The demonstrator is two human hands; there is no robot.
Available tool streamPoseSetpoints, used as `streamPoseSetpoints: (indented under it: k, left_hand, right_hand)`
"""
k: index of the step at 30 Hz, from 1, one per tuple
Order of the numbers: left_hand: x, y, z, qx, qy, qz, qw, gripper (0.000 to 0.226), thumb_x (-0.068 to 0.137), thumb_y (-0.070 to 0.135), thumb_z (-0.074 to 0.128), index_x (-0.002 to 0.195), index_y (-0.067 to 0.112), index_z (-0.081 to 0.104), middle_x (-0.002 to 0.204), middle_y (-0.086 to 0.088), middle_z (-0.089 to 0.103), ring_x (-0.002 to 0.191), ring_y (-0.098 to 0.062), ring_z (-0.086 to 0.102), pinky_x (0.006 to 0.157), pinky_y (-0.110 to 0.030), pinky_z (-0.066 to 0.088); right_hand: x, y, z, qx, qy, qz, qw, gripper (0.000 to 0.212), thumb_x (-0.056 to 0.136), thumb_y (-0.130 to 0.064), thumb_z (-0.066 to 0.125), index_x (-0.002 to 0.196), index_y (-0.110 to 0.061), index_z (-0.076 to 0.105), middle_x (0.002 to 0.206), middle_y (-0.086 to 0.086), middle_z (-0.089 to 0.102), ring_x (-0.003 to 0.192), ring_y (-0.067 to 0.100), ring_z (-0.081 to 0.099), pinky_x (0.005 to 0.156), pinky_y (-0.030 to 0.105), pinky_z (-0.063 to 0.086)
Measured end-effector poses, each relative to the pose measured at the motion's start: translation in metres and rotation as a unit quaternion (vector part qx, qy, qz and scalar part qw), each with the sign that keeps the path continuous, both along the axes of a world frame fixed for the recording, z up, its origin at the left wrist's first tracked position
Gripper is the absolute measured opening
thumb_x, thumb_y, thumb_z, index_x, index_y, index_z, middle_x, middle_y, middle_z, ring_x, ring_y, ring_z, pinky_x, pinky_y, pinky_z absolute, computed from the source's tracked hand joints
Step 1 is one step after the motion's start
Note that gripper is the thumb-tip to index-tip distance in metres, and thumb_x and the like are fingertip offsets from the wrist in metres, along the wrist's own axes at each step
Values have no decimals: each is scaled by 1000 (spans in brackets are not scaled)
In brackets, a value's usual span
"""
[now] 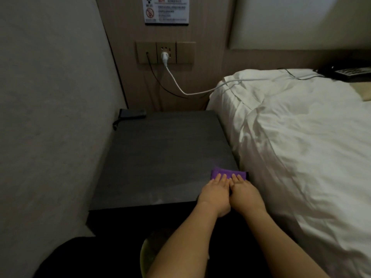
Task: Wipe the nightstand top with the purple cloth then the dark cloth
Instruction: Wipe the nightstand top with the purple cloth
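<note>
Two bare hands press a folded purple cloth flat against the near right corner of a dark nightstand top, hard beside the white bed. The left hand and the right hand lie side by side, touching, fingers stretched out and palms down on the cloth rather than curled around it. Judging by the purple cloth being the one in use, the job appears to be in its first stage; faint pale streaks on the counter near the front edge suggest some passes may be done, though how much of the surface is covered cannot be told. The second stage is not yet begun (a dark sliver shows just at the purple cloth's right end, but whether that is the dark cloth cannot be told). Counted: one purple cloth, two hands, one dark phone-like device at the far left corner of the counter, one white plug in the wall socket.
</note>
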State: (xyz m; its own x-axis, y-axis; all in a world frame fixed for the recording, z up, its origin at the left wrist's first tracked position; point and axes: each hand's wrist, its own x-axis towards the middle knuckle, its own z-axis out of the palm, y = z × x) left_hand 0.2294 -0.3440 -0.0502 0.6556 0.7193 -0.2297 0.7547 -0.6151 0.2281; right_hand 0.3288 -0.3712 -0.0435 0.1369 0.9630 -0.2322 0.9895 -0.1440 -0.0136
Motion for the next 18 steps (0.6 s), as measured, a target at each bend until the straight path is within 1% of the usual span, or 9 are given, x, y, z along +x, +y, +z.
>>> streamPoseSetpoints:
  k: [3,6,12,18]
  left_hand:
    - [-1,3,-2,11,0,-4,1000,72,93,18,42,155,6,7,164,-10,3,152,-22,2,123,-32,6]
    - [-2,14,-2,21,-4,17,1000,69,95,20,39,155,5,8,164,-10,4,152,-21,3,122,-32,6]
    - [-11,57,-4,25,1,51,998,70,95,23,38,155,6,8,164,-9,5,152,-20,3,122,-32,6]
    - [1,108,-7,35,-7,60,998,66,97,22,36,155,5,9,164,-9,6,152,-21,4,122,-32,6]
  right_hand:
    - [0,4,-1,0,-7,6,1000,56,96,-25,36,149,-9,26,158,10,24,147,20,23,117,29,20]
    - [1,20,2,-7,-8,33,999,55,97,-24,35,149,-8,25,159,11,22,147,21,23,117,30,20]
    - [-6,66,0,10,11,63,998,55,96,-23,34,149,-9,26,159,10,22,147,20,22,118,31,18]
    - [6,118,-3,21,1,66,998,55,96,-23,36,148,-9,27,159,10,23,147,20,23,118,31,19]
